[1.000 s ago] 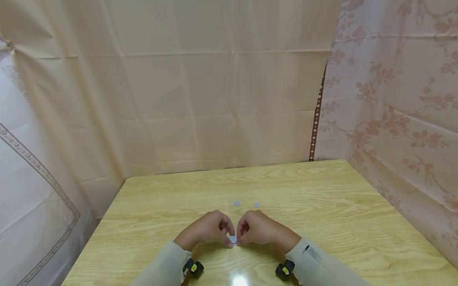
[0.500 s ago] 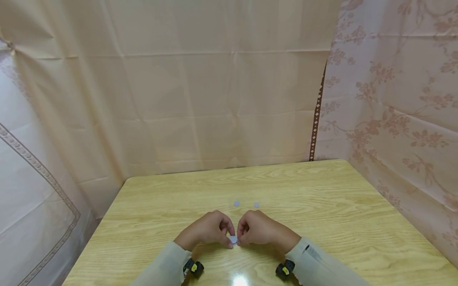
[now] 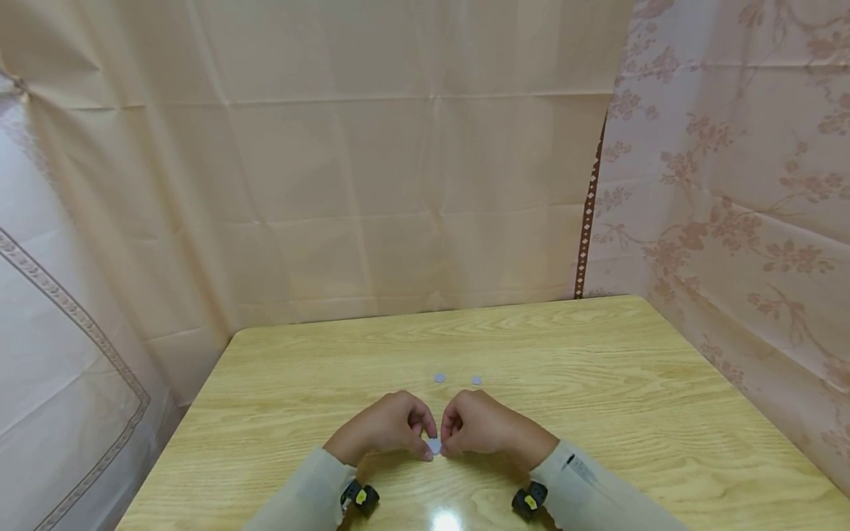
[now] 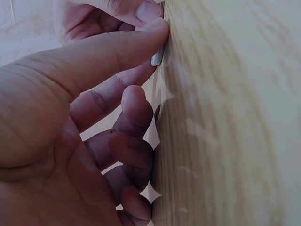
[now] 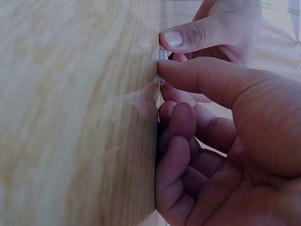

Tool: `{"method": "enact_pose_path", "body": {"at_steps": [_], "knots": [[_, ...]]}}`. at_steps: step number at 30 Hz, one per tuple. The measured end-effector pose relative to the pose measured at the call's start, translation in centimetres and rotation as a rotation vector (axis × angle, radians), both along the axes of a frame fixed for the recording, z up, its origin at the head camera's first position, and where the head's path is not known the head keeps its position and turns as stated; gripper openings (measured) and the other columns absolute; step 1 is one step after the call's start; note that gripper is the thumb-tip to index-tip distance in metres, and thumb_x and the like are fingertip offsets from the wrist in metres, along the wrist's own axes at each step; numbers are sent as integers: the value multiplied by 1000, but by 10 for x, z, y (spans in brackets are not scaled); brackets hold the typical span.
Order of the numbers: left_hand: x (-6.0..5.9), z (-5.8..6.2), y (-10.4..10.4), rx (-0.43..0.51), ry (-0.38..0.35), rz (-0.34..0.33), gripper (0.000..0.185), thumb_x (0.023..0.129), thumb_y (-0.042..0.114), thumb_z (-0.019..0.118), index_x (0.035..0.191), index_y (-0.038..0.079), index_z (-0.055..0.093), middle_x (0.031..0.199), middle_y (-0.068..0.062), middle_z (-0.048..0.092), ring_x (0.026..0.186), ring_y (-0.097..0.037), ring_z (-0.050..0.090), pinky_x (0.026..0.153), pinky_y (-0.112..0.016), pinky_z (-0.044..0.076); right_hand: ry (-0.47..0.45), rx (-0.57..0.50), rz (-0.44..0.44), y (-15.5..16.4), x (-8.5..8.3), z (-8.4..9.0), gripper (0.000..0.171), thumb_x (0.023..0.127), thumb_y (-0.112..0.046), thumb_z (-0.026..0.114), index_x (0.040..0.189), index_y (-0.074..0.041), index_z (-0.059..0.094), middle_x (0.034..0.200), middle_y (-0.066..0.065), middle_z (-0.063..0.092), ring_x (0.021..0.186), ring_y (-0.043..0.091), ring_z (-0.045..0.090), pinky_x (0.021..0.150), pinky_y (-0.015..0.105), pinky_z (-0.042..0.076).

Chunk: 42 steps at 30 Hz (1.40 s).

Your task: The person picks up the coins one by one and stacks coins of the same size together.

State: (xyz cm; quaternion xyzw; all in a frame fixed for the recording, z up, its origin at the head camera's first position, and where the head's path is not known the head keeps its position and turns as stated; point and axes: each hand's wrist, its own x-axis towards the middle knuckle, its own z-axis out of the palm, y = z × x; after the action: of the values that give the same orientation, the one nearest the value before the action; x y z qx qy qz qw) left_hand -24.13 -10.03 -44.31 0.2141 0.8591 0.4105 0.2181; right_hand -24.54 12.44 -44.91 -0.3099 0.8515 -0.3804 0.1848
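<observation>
Your left hand (image 3: pixel 388 429) and your right hand (image 3: pixel 483 426) sit knuckles-up and close together near the front edge of the pale wooden table (image 3: pixel 598 383), fingers curled in on both. Between their fingertips you pinch one small, flat, round grey disc (image 3: pixel 434 445), which lies at the table surface right where your two thumbs meet. In the left wrist view your thumb and forefinger close on the disc's thin edge, with the other fingers folded under against the wood; in the right wrist view your right thumb tip presses on the same disc from the opposite side, the remaining fingers bent into the palm. The disc shows only as a thin, dull grey sliver there; whether it is lifted or flat on the table I cannot tell. Just beyond your hands, two more small grey discs (image 3: pixel 439 377) lie on the table side by side, apart from each other.
</observation>
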Motion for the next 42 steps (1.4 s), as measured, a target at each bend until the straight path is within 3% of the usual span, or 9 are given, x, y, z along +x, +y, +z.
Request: {"method": "enact_pose_path", "body": {"at_steps": [42], "knots": [[1,-1,2,-1,1,-2,19,74,5,91,84,14,77,63,1,59,55,-10,47,53,-24,38,-3,0,-18,-1,1,0,16,82,-11,85,73,-17,72,60,-9,63,53,3,51,49,19,40]]}}
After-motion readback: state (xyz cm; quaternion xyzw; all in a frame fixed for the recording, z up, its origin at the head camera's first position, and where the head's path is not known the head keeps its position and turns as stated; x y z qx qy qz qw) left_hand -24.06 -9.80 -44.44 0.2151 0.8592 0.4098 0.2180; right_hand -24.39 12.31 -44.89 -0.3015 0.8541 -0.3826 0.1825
